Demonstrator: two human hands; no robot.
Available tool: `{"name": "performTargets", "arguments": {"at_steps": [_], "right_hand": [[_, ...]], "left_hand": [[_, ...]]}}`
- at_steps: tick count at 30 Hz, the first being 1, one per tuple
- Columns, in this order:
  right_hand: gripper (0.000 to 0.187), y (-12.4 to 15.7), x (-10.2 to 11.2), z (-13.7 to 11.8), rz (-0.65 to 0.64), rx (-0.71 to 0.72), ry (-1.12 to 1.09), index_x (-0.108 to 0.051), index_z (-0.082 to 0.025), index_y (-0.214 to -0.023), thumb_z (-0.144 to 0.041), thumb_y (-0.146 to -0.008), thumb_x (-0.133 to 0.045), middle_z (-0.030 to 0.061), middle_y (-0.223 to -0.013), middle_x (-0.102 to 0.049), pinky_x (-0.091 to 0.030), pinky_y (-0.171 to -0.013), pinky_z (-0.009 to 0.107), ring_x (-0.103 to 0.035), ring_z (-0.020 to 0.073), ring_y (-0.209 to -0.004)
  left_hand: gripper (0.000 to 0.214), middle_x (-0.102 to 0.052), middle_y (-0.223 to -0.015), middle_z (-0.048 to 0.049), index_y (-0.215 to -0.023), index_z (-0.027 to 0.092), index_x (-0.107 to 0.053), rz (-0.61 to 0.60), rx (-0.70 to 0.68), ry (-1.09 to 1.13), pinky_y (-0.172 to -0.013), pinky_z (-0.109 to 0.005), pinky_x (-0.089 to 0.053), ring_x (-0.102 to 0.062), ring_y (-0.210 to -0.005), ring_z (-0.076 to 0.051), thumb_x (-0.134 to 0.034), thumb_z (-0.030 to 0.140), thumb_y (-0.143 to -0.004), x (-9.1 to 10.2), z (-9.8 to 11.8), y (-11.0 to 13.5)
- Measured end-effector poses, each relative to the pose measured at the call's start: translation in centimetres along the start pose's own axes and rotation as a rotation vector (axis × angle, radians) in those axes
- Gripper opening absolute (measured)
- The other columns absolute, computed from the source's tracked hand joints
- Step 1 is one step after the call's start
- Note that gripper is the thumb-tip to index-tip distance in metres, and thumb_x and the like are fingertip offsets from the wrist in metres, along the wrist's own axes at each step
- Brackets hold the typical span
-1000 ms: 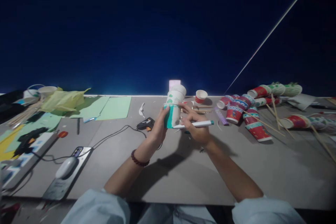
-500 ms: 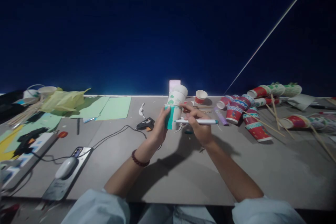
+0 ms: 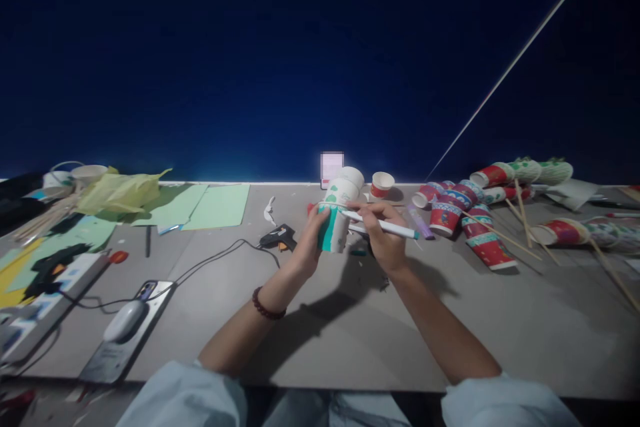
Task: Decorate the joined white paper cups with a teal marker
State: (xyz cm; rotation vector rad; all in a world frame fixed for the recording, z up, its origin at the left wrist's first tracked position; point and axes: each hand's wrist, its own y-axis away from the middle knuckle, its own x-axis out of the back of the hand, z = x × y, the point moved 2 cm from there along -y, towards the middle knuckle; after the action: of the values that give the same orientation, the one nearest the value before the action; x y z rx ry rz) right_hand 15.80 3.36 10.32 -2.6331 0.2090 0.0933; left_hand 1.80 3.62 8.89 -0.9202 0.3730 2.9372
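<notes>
In the head view my left hand (image 3: 306, 240) is closed around the left side of a joined pair of white paper cups (image 3: 345, 190), tilted away from me above the table. The near cup carries a teal green band of colour and small green shapes. My right hand (image 3: 384, 237) grips a white marker (image 3: 387, 227) with a teal end at the right. The marker's tip touches or almost touches the near cup, close to the edge of the teal band. My left fingers behind the cups are hidden.
A black glue gun (image 3: 280, 237) lies left of my hands, its cord running to a power strip (image 3: 55, 307). A phone (image 3: 127, 337) lies front left. One small red cup (image 3: 383, 185) stands behind; decorated red cups (image 3: 453, 210) and wooden sticks (image 3: 523, 213) lie at right.
The cups have shifted slightly right and toward me. The marker's tip has moved up and right along the near cup, and the marker now slopes more.
</notes>
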Motion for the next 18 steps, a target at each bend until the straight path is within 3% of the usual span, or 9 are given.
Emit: {"name": "performTargets", "arguments": {"at_steps": [7, 12, 16, 18], "right_hand": [[0.013, -0.2, 0.0, -0.2, -0.010, 0.007, 0.012, -0.065, -0.024, -0.073, -0.032, -0.083, -0.066, 0.0014, -0.088, -0.079, -0.055, -0.075, 0.034, -0.073, 0.0208, -0.082], [0.018, -0.3, 0.2, 0.2, -0.032, 0.037, 0.061, -0.066, -0.024, -0.069, -0.031, -0.085, -0.063, 0.0017, -0.088, -0.078, -0.053, -0.078, 0.033, -0.072, 0.0203, -0.084], [0.019, -0.3, 0.3, 1.4, 0.024, -0.008, 0.047, -0.066, -0.023, -0.071, -0.036, -0.085, -0.063, 0.0002, -0.079, -0.077, -0.053, -0.069, 0.030, -0.069, 0.0178, -0.071], [0.019, -0.3, 0.3, 2.5, 0.042, -0.025, 0.027, -0.066, -0.023, -0.072, -0.036, -0.084, -0.063, -0.0010, -0.073, -0.075, -0.052, -0.067, 0.029, -0.069, 0.0176, -0.070]], "left_hand": [[0.037, -0.068, -0.099, -0.0052, -0.105, 0.020, -0.064, -0.005, 0.007, -0.020, -0.068, -0.028, -0.052, -0.066, -0.092, -0.023, -0.071, 0.042, -0.076, -0.1, -0.1, 0.1], [0.037, -0.069, -0.101, -0.0050, -0.106, 0.019, -0.064, -0.009, -0.034, -0.008, -0.075, -0.027, -0.052, -0.065, -0.095, -0.021, -0.072, 0.039, -0.076, 0.2, -0.3, -0.4], [0.038, -0.069, -0.097, -0.0033, -0.110, 0.019, -0.062, -0.060, -0.079, 0.028, -0.070, -0.026, -0.052, -0.065, -0.084, -0.018, -0.070, 0.039, -0.078, 0.6, -1.5, -1.2], [0.040, -0.069, -0.087, -0.0028, -0.110, 0.019, -0.062, -0.068, -0.027, 0.083, -0.062, -0.026, -0.051, -0.064, -0.073, -0.017, -0.067, 0.044, -0.080, 1.0, -2.8, -1.9]]}}
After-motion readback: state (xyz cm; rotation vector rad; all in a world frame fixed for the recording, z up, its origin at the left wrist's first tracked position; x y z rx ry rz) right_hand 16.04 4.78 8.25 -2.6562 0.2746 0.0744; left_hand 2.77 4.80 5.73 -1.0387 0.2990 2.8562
